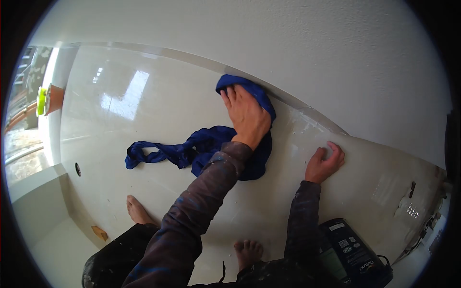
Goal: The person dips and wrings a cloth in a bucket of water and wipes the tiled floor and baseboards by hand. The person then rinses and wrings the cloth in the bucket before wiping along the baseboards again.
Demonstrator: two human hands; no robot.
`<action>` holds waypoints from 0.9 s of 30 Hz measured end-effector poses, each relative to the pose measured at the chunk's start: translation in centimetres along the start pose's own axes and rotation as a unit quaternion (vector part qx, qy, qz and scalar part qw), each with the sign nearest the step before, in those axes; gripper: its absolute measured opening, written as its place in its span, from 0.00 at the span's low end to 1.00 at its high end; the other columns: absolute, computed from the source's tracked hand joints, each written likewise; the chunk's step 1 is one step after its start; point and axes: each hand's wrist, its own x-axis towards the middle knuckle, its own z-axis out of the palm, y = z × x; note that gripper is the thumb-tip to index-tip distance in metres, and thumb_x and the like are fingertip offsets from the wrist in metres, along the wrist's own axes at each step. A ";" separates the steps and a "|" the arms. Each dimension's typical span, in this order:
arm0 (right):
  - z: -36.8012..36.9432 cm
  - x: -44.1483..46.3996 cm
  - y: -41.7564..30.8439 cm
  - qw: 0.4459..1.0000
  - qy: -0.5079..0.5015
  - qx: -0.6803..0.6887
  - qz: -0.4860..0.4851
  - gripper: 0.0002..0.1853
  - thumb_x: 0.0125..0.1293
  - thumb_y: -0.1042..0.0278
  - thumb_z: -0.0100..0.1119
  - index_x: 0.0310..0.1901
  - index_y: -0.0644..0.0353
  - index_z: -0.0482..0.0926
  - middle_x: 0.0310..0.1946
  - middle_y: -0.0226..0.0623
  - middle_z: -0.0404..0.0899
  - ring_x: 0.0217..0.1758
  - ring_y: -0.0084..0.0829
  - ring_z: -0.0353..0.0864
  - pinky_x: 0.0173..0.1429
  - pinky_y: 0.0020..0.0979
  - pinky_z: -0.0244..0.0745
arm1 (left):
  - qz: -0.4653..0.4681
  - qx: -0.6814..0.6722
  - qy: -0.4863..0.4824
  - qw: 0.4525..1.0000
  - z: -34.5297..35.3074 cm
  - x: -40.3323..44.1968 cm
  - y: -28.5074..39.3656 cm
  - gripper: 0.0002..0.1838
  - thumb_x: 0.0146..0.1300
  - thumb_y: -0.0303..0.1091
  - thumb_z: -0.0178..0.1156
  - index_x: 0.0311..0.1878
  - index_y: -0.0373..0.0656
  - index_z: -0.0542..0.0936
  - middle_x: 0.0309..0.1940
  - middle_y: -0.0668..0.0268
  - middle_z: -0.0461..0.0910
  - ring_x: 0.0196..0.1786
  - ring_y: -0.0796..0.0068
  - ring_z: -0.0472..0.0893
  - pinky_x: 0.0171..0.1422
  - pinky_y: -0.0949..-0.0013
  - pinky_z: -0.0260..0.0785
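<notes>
My left hand (pixel 247 115) presses a dark blue cloth (pixel 259 161) against the glossy pale floor (pixel 168 101), close to the foot of the wall. Its fingers lie on a fold of the cloth, which wraps round the fingertips; the rest trails leftward in a twisted heap. To the right of the cloth, my right hand (pixel 325 163) rests on the floor with fingers loosely curled, a gap between thumb and forefinger, and nothing in it.
A white wall (pixel 336 62) with a skirting strip (pixel 201 58) runs along the top. Two bare feet, left (pixel 138 211) and right (pixel 248 252), stand below. A black labelled container (pixel 355 254) is at lower right. Far left are a floor hole (pixel 78 169) and an opening.
</notes>
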 end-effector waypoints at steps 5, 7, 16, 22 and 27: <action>0.0 -0.1 0.8 1.000 0.002 -0.001 -0.019 0.15 0.58 0.78 0.59 0.48 0.57 0.80 0.49 0.41 0.79 0.55 0.49 0.75 0.61 0.49 0.69 | 0.093 -0.081 -0.033 0.992 2.8 -7.6 5.9 0.35 0.52 0.26 0.58 0.63 0.13 0.66 0.63 0.31 0.70 0.74 0.28 0.63 0.86 0.37 0.40; 0.0 -0.3 1.2 1.000 -0.006 0.014 -0.014 0.15 0.58 0.78 0.59 0.48 0.57 0.80 0.49 0.41 0.79 0.55 0.49 0.75 0.61 0.49 0.69 | 0.126 -0.155 -0.091 0.976 2.6 -8.8 6.0 0.33 0.54 0.27 0.60 0.62 0.16 0.67 0.61 0.31 0.71 0.73 0.28 0.64 0.86 0.37 0.43; 0.0 -0.2 0.7 1.000 0.017 0.024 -0.004 0.16 0.57 0.79 0.59 0.48 0.55 0.79 0.48 0.39 0.78 0.54 0.50 0.75 0.58 0.50 0.70 | -0.008 0.079 0.111 0.991 -3.8 6.0 -7.3 0.20 0.62 0.29 0.57 0.52 0.24 0.72 0.52 0.36 0.78 0.65 0.32 0.73 0.83 0.38 0.50; -0.2 0.0 -0.3 1.000 0.014 0.011 0.018 0.16 0.57 0.78 0.60 0.48 0.54 0.78 0.49 0.38 0.78 0.54 0.50 0.75 0.58 0.51 0.70 | 0.071 0.089 0.041 0.993 -0.3 0.4 -0.7 0.29 0.52 0.28 0.59 0.55 0.16 0.70 0.56 0.30 0.76 0.70 0.33 0.70 0.83 0.39 0.50; 0.0 -0.3 0.7 0.999 0.022 0.042 0.027 0.16 0.58 0.79 0.59 0.49 0.56 0.78 0.49 0.40 0.78 0.55 0.50 0.75 0.60 0.51 0.70 | 0.129 0.014 -0.024 0.991 3.8 -8.0 7.3 0.33 0.53 0.30 0.59 0.59 0.15 0.68 0.57 0.29 0.75 0.71 0.31 0.68 0.85 0.38 0.47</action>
